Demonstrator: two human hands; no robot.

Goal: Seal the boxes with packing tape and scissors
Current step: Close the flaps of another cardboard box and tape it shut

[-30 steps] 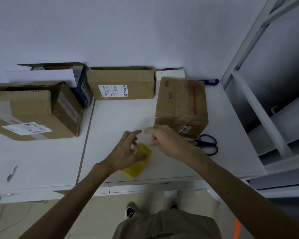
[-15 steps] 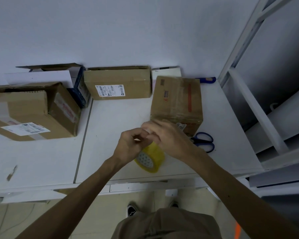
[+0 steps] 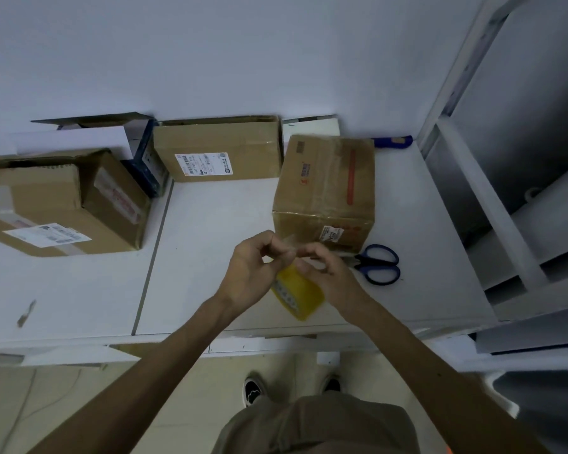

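A yellow packing tape roll (image 3: 300, 294) is held up on edge between my two hands, just above the white table (image 3: 210, 257). My left hand (image 3: 248, 273) grips the roll's left side with curled fingers. With its fingertips, my right hand (image 3: 330, 271) pinches the loose clear tape end at the top of the roll. Blue-handled scissors (image 3: 379, 264) lie on the table just right of my right hand. A taped cardboard box (image 3: 325, 188) with a red stripe stands right behind my hands.
A labelled cardboard box (image 3: 217, 149) stands against the wall. A large box (image 3: 56, 204) with an open flap sits at the left, a blue and white box (image 3: 146, 158) behind it. A blue-handled tool (image 3: 394, 141) lies at the back right. White metal shelving (image 3: 492, 198) borders the table's right.
The tape roll went from lying flat under my left hand to being lifted on edge. My right hand came in over it and now pinches the tape end.
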